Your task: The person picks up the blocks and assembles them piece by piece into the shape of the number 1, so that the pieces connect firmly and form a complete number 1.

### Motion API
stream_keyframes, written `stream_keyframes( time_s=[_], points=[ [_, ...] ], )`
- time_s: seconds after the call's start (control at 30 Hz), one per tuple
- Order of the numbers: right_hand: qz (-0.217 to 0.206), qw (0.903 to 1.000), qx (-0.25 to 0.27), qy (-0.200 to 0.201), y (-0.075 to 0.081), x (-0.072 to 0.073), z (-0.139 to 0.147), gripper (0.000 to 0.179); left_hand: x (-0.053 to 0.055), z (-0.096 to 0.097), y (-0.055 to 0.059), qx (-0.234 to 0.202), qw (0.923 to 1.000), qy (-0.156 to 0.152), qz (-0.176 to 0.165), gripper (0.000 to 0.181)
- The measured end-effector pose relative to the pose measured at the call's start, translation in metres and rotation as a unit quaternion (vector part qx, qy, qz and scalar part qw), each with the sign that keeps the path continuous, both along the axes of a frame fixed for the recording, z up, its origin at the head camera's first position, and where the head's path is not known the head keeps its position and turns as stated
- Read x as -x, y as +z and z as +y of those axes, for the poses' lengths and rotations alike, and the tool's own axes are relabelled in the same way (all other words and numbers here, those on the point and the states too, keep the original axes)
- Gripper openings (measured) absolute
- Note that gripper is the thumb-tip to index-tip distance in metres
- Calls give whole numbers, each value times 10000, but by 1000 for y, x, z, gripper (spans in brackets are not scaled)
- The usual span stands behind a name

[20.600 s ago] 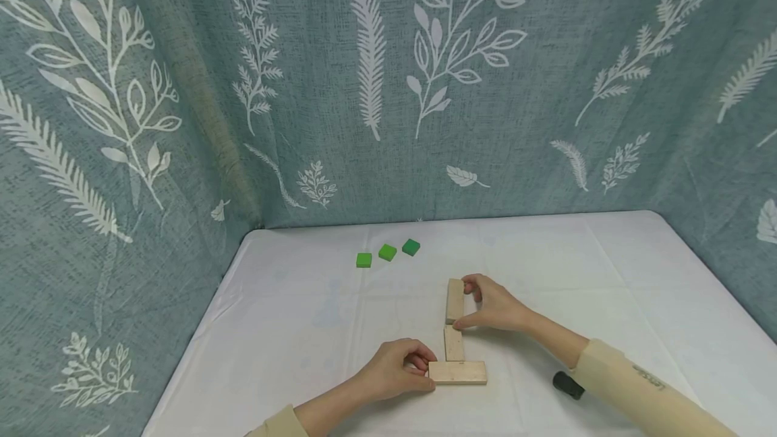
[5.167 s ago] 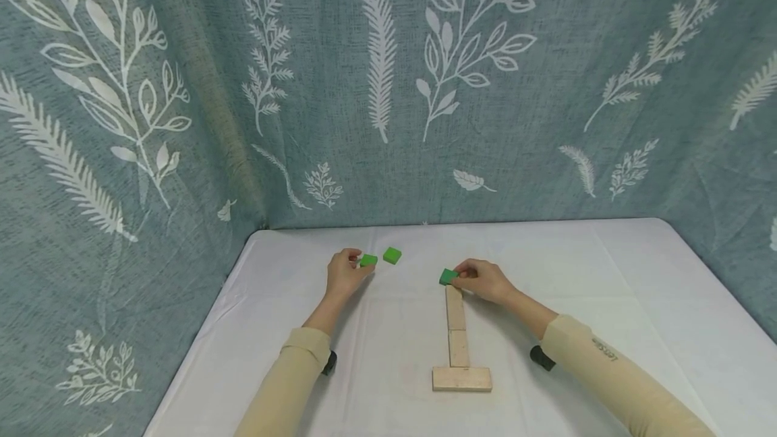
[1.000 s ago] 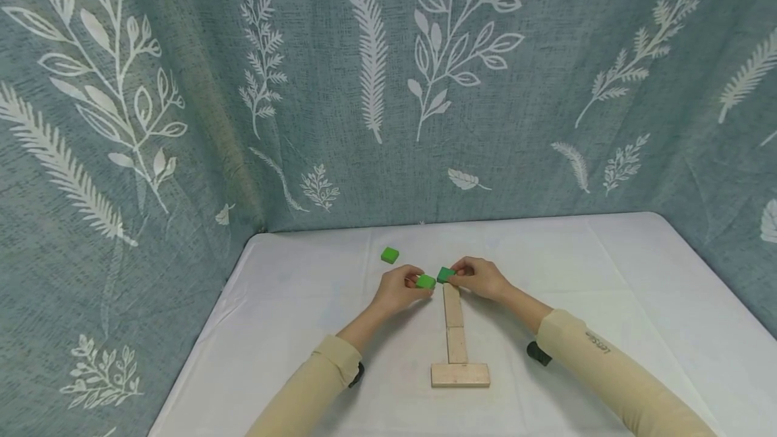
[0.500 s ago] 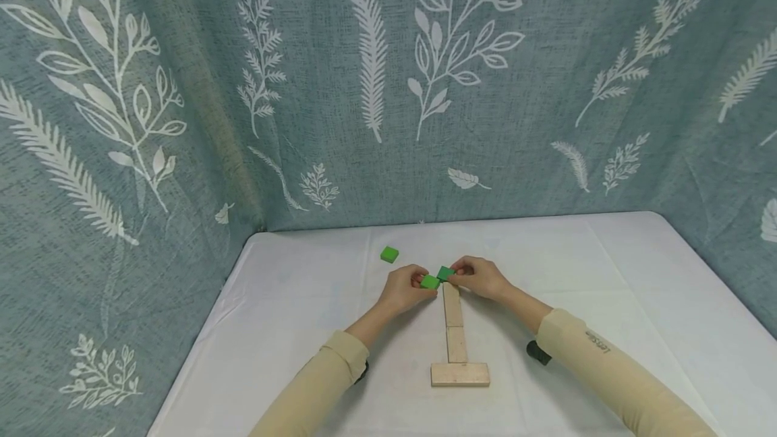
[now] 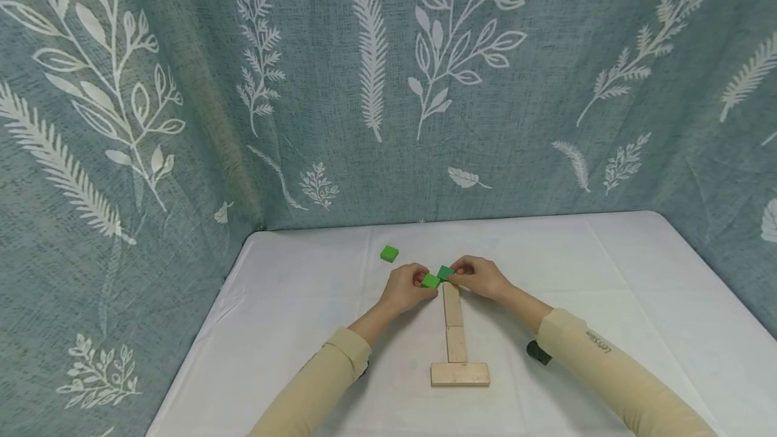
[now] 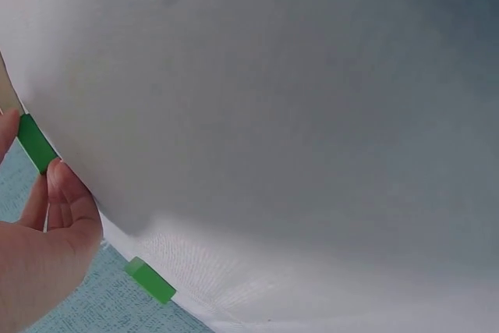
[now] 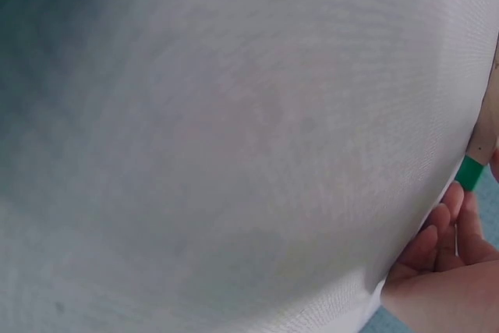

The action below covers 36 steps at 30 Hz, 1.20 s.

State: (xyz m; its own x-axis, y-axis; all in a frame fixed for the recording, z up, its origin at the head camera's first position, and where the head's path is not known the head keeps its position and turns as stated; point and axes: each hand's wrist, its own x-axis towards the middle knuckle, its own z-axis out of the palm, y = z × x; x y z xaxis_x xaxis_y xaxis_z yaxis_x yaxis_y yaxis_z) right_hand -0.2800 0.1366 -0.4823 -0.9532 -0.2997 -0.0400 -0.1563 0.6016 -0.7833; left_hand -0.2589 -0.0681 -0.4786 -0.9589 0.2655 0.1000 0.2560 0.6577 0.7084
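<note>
My left hand (image 5: 405,288) pinches a light green block (image 5: 430,281) between thumb and fingers. Just right of it, my right hand (image 5: 481,277) pinches a darker green block (image 5: 446,273) at the far end of a row of wooden blocks. In the head view the two green blocks are corner to corner; whether they touch I cannot tell. Two wooden blocks, the farther one (image 5: 452,305) and the nearer one (image 5: 456,344), lie end to end. A crosswise wooden block (image 5: 460,375) meets their near end. Another light green block (image 5: 390,253) lies loose at the back left.
A white cloth (image 5: 291,329) covers the table. Blue-green leaf-patterned curtain (image 5: 388,174) stands behind it and at both sides. A black wrist device (image 5: 538,353) shows beneath my right sleeve.
Earlier, the wooden row was lined up and the darker green block brought to its far end. My left hand then carried its block rightward beside it; lately it shifted slightly right. My right hand stays.
</note>
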Motion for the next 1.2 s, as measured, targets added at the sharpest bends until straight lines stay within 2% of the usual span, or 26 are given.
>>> stream_keyframes(
  time_s=[0.27, 0.3, 0.4, 0.5, 0.53, 0.67, 1.2],
  points=[
    [0, 10000, 30, 28, -1, 0, 1, 27, -1, -3, -1, -196, 9997, -107, 28, 39],
    [-8, 10000, 34, 28, -1, 0, 1, 27, 3, -5, -9, -254, 9993, -193, 198, 39],
    [-42, 10000, 46, 9, 0, 1, 0, 27, 3, -6, -9, -314, 9989, -245, 262, 41],
    [-49, 10000, 62, 5, -1, 1, 1, 27, 3, -5, -9, -267, 9992, -169, 243, 41],
    [-44, 10000, 62, 6, -2, 1, 1, 27, -2, -2, -1, -211, 9997, -74, 88, 41],
    [-50, 10000, 70, -8, -3, 1, 1, 28, -2, 1, -1, 26, 10000, 62, 44, 40],
    [40, 9999, 75, 86, 1, -1, 1, 23, -4, 2, 0, 70, 9999, 70, 54, 41]
  ],
)
